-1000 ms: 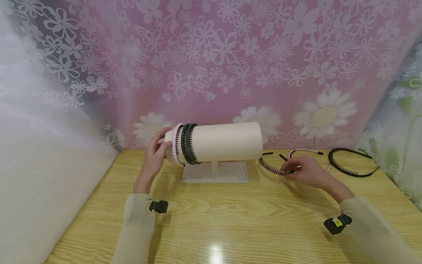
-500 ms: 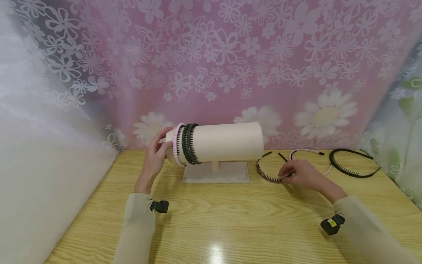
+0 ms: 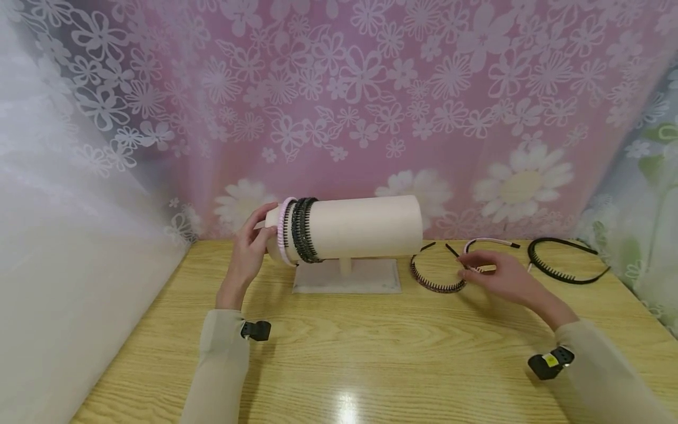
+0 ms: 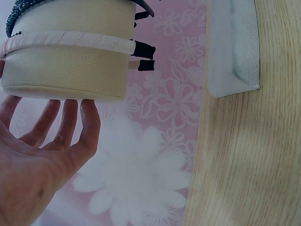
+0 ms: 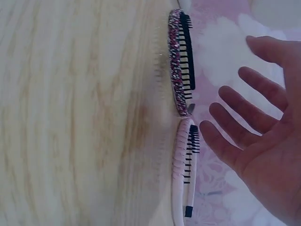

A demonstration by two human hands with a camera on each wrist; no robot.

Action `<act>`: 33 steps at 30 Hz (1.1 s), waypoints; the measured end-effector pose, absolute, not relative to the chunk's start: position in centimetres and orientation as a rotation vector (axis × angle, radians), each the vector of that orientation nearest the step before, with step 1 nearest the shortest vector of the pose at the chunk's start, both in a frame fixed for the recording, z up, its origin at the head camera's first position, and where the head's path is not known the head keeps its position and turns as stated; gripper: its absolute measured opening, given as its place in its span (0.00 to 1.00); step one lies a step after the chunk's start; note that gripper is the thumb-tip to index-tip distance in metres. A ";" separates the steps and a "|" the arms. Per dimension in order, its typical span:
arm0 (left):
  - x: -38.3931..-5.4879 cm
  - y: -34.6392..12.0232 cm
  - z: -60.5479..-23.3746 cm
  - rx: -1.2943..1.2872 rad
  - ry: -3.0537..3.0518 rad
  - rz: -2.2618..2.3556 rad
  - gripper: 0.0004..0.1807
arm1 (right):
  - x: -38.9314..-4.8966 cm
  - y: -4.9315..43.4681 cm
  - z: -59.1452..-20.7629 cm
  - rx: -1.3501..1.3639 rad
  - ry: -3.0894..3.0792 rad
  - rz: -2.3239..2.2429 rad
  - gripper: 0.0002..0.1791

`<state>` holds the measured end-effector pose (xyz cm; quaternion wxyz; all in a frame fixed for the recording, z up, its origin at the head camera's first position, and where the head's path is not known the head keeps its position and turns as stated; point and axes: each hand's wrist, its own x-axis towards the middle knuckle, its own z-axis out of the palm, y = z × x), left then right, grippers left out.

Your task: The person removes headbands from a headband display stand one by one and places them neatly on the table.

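Observation:
My left hand [image 3: 248,254] grips the left end of a cream cylindrical headband stand [image 3: 365,227], thumb in front and fingertips against the end in the left wrist view. Around the stand's left part sit a pink headband [image 3: 282,232] and dark glittery toothed headbands [image 3: 303,229]. My right hand [image 3: 500,275] holds nothing; its fingers are spread in the right wrist view. Beside it, a toothed headband with pink and silver glitter [image 5: 176,61] lies on the table. A pale pink headband [image 5: 179,155] is nearest its fingertips, partly hidden by the hand in the head view.
A black toothed headband [image 3: 551,271] lies at the far right of the wood-grain table [image 3: 339,341]. The stand's flat pale base [image 3: 365,282] rests near the back edge. A flowered pink curtain [image 3: 339,118] hangs behind.
My right hand has set the glittery headband down on the table right of the stand, let go of it and drawn slightly right. My left hand has stayed on the stand's end.

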<state>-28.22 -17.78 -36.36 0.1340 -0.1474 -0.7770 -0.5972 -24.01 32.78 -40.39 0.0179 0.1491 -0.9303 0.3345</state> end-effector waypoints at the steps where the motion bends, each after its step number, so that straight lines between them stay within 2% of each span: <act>1: -28.2 -17.8 -36.3 -0.428 -2.254 -1.725 0.23 | -23.9 32.9 -40.3 0.451 -2.871 1.047 0.25; 6: -28.2 -17.8 -36.3 -0.421 -2.260 -1.706 0.23 | -23.6 33.1 -39.9 0.477 -2.723 1.099 0.19; 17: -28.0 -17.7 -36.4 -0.415 -2.272 -1.711 0.23 | -22.0 32.1 -38.6 0.419 -2.629 1.156 0.24; 33: -28.3 -17.7 -36.3 -0.423 -2.242 -1.724 0.23 | -20.7 28.5 -36.7 0.539 -2.426 1.201 0.25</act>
